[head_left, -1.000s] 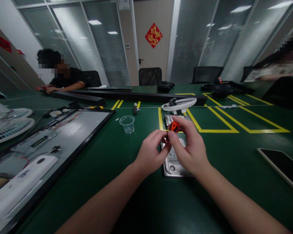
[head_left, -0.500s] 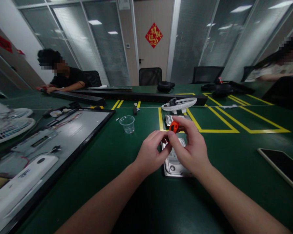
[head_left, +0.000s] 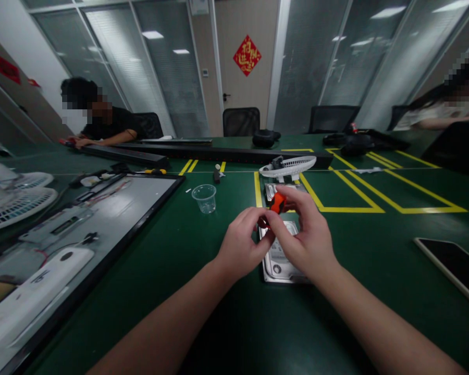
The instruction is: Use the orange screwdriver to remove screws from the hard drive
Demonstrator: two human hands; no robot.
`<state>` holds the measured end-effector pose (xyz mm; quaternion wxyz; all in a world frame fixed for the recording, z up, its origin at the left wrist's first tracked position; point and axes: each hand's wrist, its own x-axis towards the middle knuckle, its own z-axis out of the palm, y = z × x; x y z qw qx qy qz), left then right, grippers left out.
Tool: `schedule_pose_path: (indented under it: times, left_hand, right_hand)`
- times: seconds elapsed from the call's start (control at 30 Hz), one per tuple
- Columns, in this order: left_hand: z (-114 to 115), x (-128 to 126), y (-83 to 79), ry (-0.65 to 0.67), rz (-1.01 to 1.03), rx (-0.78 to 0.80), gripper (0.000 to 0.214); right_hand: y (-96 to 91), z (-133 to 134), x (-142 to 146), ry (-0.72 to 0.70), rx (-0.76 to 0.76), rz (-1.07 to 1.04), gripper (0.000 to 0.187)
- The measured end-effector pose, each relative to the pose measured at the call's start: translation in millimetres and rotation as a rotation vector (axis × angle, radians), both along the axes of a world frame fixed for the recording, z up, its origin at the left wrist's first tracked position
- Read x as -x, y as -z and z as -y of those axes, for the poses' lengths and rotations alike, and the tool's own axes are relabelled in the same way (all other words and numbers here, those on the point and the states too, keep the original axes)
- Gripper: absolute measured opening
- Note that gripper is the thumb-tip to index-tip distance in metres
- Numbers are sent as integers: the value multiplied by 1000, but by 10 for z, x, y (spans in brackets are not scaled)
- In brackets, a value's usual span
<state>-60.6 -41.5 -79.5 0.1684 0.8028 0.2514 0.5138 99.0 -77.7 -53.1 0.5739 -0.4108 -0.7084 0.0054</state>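
In the middle of the head view, my right hand (head_left: pixel 307 237) grips an orange-and-black screwdriver (head_left: pixel 278 202) by its handle, thumb and fingers closed round it. My left hand (head_left: pixel 240 242) is closed too, its fingertips pinched at the lower end of the same tool and meeting the right thumb. The fingers cover the shaft and tip. Below both hands a silver hard drive (head_left: pixel 277 270) lies on the green table, partly hidden by the right hand. Just beyond sits a second hard drive (head_left: pixel 271 191), mostly behind the right fingers.
A clear plastic cup (head_left: pixel 204 199) stands left of my hands. Further left lies a black-framed panel (head_left: pixel 140 200) bearing a white device (head_left: pixel 42 291). A white fan grille (head_left: pixel 297 165) is beyond the drives, a phone (head_left: pixel 453 271) at right. Two other people sit across the table.
The screwdriver's handle has turned and tilted slightly in my fingers. Both hands stay in nearly the same place over the hard drive.
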Motion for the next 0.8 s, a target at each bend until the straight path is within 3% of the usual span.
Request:
schedule_pose_path:
  times: [0.2, 0.4, 0.8]
  left_hand:
    - [26, 5, -39, 19, -50, 7, 15]
    - [19, 6, -13, 1, 18, 35, 30]
    - [24, -4, -18, 2, -21, 0, 22]
  right_hand:
    - [2, 9, -5, -78, 31, -24, 48]
    - [4, -28, 7, -20, -16, -15, 45]
    - [1, 11, 2, -38, 3, -12, 47]
